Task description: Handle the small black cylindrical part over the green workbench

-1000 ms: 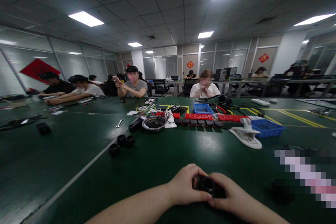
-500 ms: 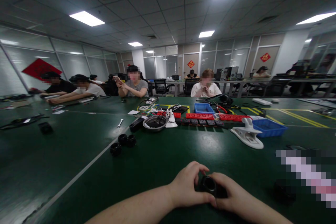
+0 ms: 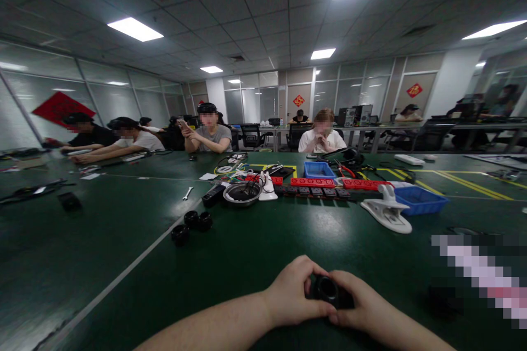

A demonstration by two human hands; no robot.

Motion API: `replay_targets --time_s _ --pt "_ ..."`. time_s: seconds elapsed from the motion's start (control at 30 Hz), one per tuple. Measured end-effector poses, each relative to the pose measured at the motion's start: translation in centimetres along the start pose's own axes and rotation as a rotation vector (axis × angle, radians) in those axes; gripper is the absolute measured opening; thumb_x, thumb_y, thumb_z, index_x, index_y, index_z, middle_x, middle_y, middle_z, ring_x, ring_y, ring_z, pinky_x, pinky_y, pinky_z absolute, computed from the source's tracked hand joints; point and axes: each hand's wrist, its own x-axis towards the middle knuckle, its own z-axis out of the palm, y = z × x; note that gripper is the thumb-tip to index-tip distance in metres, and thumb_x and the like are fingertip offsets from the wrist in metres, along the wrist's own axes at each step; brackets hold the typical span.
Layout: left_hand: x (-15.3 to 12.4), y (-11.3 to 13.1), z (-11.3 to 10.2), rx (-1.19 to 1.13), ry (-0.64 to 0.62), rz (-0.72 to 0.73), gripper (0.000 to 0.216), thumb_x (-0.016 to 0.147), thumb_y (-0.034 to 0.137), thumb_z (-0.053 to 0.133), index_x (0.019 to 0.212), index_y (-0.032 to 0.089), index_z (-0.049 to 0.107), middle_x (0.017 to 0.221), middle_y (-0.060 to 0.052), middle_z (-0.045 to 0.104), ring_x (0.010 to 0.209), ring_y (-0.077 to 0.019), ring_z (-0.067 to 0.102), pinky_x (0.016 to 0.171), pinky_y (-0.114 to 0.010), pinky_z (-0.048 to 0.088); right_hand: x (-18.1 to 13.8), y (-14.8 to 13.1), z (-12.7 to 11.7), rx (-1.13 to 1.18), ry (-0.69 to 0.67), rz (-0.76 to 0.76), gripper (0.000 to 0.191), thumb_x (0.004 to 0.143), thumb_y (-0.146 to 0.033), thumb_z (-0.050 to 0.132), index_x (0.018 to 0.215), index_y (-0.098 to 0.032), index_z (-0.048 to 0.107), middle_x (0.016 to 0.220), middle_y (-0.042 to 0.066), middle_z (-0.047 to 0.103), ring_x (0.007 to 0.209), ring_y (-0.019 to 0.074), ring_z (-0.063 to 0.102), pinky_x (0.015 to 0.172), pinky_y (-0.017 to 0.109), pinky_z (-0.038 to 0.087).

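Near the front edge of the view, both of my hands are around a black round part with a hole in its face (image 3: 328, 287). My left hand (image 3: 290, 293) grips it from the left, fingers over the far side and thumb along the near side. From the right, my right hand (image 3: 360, 301) closes on it, its thumb meeting the left thumb in front. The fingers hide much of the part, so its exact kind cannot be made out. A small group of similar black round parts (image 3: 191, 219) rests on the green table to the left.
Across the green table (image 3: 263, 241) stand a metal bowl (image 3: 242, 202), red and black socket strips (image 3: 313, 182), a white clip-on base (image 3: 389, 214) and blue trays (image 3: 422, 201). A small wrench (image 3: 188, 193) lies farther left. People sit along the far side.
My left fingers have come down from a raised position and closed against the far side of the black part. The camera has shifted slightly.
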Motion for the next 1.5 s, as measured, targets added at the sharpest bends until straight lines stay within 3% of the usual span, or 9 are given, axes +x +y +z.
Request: replay_targets --time_s 0.23,0.37,0.53,0.7,0.83,1.03,1.27,1.5 --pt "0.0 0.7 0.9 0.038 0.091 -0.143 0.047 0.055 0.035 0.074 0.095 0.02 0.056 0.086 0.001 0.047 0.066 -0.0113 0.043 0.056 -0.021 0.037 0.6 0.4 1.6 -0.146 0.151 0.08 0.027 0.056 -0.025 0.064 0.079 -0.015 0.052 0.079 0.004 0.059 0.073 0.0198 0.053 0.062 0.026 0.039" --pt "-0.1 1.1 1.1 0.098 0.174 -0.182 0.044 0.056 0.035 0.074 0.093 0.021 0.056 0.085 0.001 0.049 0.071 -0.014 0.045 0.063 -0.024 0.038 0.6 -0.1 2.4 -0.278 0.287 0.129 0.026 0.059 -0.021 0.059 0.084 -0.015 0.053 0.086 0.009 0.059 0.079 0.023 0.054 0.072 0.032 0.04" --pt "0.1 0.6 0.2 0.076 0.063 -0.084 0.045 0.059 0.034 0.072 0.099 0.023 0.057 0.086 0.001 0.048 0.066 -0.0113 0.044 0.058 -0.021 0.037 -0.1 -0.2 0.9 -0.027 0.097 -0.046 0.046 0.059 -0.019 0.062 0.104 -0.016 0.052 0.102 0.008 0.057 0.092 0.022 0.052 0.081 0.03 0.039" --pt "0.2 0.2 -0.6 0.043 -0.067 0.057 0.046 0.064 0.033 0.069 0.107 0.025 0.055 0.087 0.001 0.048 0.061 -0.0086 0.043 0.058 -0.019 0.038 -0.2 0.6 -0.4 0.186 -0.047 -0.013 0.042 0.061 -0.019 0.061 0.102 -0.014 0.056 0.096 0.005 0.06 0.09 0.0228 0.053 0.077 0.031 0.041" --pt "0.2 0.4 -0.8 0.023 -0.084 0.037 0.049 0.061 0.037 0.071 0.106 0.025 0.057 0.084 0.002 0.047 0.056 -0.0067 0.04 0.055 -0.018 0.037 -0.2 0.8 -0.6 0.131 -0.061 0.008 0.046 0.057 -0.02 0.066 0.102 -0.016 0.058 0.097 0.004 0.058 0.091 0.023 0.051 0.078 0.031 0.039" --pt "0.2 0.5 -0.8 -0.056 -0.084 -0.002 0.048 0.059 0.034 0.073 0.103 0.022 0.058 0.08 0.004 0.043 0.053 -0.0049 0.037 0.052 -0.017 0.034 -0.2 0.3 -0.6 0.113 -0.05 0.036 0.035 0.057 -0.019 0.066 0.092 -0.014 0.061 0.089 0.003 0.059 0.082 0.0207 0.052 0.071 0.027 0.039" --pt "0.2 0.4 -0.1 -0.081 -0.03 -0.076 0.049 0.054 0.037 0.075 0.096 0.018 0.058 0.08 0.003 0.044 0.052 -0.005 0.035 0.047 -0.016 0.03 0.1 0.6 0.0 0.082 0.006 0.073 0.035 0.053 -0.016 0.069 0.087 -0.014 0.06 0.084 0.001 0.058 0.079 0.0189 0.052 0.066 0.024 0.038" --pt "0.0 1.0 0.5 0.066 0.077 -0.172 0.047 0.052 0.039 0.075 0.091 0.02 0.058 0.085 0.001 0.05 0.069 -0.0134 0.045 0.06 -0.022 0.037 0.5 0.9 0.8 -0.078 0.105 0.098 0.028 0.052 -0.023 0.069 0.073 -0.015 0.054 0.074 0.0 0.055 0.07 0.0162 0.05 0.057 0.022 0.035"
